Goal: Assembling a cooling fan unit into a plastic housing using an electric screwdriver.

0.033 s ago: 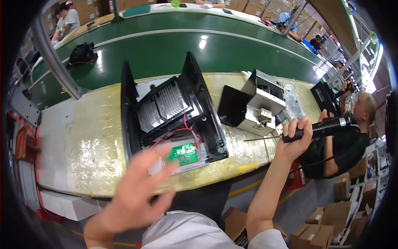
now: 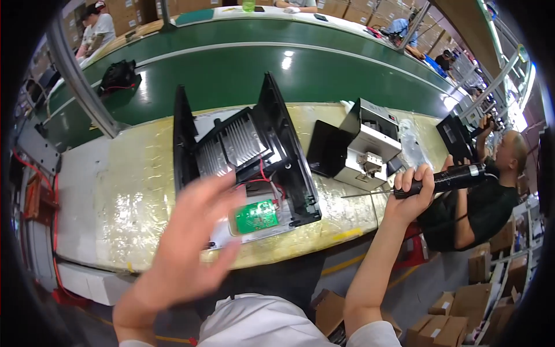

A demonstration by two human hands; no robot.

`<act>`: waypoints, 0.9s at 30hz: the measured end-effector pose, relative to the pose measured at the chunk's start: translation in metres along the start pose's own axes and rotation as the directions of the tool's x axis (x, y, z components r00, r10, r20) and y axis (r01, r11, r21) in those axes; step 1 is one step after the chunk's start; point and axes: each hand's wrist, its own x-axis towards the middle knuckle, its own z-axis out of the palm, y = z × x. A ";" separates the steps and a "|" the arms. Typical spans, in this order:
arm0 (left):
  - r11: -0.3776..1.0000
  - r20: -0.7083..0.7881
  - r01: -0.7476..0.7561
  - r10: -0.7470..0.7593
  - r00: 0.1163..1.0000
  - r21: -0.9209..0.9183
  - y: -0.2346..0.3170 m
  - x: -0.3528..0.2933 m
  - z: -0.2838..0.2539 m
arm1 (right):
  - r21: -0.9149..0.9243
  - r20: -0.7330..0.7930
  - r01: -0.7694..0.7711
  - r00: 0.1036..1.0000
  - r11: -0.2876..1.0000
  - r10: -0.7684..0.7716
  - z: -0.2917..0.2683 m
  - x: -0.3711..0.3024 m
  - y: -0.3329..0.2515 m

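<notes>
My left hand (image 2: 193, 246), slightly blurred, hovers with its fingers apart at the near left of an open black housing (image 2: 300, 179); nothing shows in it. Inside the housing lies a silver finned heat sink (image 2: 234, 144). Nearer to me, a green circuit board (image 2: 257, 216) sits beside red and black wires (image 2: 261, 180). My fingers cover part of the housing's near left corner. Off to the right, my right hand (image 2: 415, 188) is wrapped round a black electric screwdriver (image 2: 448, 180). Its long thin bit points left, over the bench and apart from the housing.
A boxy silver-and-black device (image 2: 370, 147) stands right of the housing on the film-covered bench (image 2: 110, 196). Beyond runs a green conveyor belt (image 2: 219, 69) with a black bundle (image 2: 118, 76) on it. A co-worker (image 2: 480, 202) is close on the right. A metal post (image 2: 81, 84) rises at left.
My left hand has shifted slightly up and away from the circuit board, uncovering more of it. My right hand keeps its grip on the screwdriver. The whole view has moved a little.
</notes>
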 end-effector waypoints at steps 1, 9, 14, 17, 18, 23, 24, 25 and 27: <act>0.992 -0.002 0.044 -0.044 0.999 0.120 -0.010 0.017 -0.006 | 0.031 -0.001 -0.009 1.000 0.999 0.009 -0.001 -0.005 0.008; 0.885 0.268 0.248 -0.369 0.890 0.395 -0.077 0.071 0.008 | -0.547 -0.079 0.050 0.991 0.836 -0.111 -0.035 -0.026 0.047; 0.871 0.302 0.274 -0.412 0.860 0.408 -0.075 0.087 0.028 | -0.616 0.064 0.281 0.949 0.735 -0.309 -0.022 -0.086 0.033; 0.831 0.273 0.313 -0.468 0.840 0.460 -0.080 0.087 0.027 | -0.528 0.356 0.066 0.923 0.847 0.150 0.045 -0.105 0.051; 0.829 0.267 0.317 -0.470 0.841 0.461 -0.082 0.085 0.027 | -0.479 0.389 -0.031 0.888 0.877 0.244 0.064 -0.108 0.061; 0.845 0.213 0.285 -0.413 0.885 0.453 -0.091 0.089 0.039 | -0.244 0.410 -0.439 0.761 0.865 0.503 0.085 -0.113 0.068; 0.861 0.171 0.257 -0.361 0.917 0.440 -0.094 0.089 0.041 | -0.215 0.387 -0.451 0.775 0.866 0.500 0.082 -0.111 0.071; 0.856 0.165 0.260 -0.365 0.916 0.446 -0.093 0.089 0.039 | -0.184 0.358 -0.460 0.792 0.869 0.495 0.080 -0.110 0.072; 0.892 0.184 0.254 -0.339 0.922 0.373 -0.090 0.087 0.034 | -0.169 0.341 -0.468 0.798 0.867 0.497 0.083 -0.111 0.073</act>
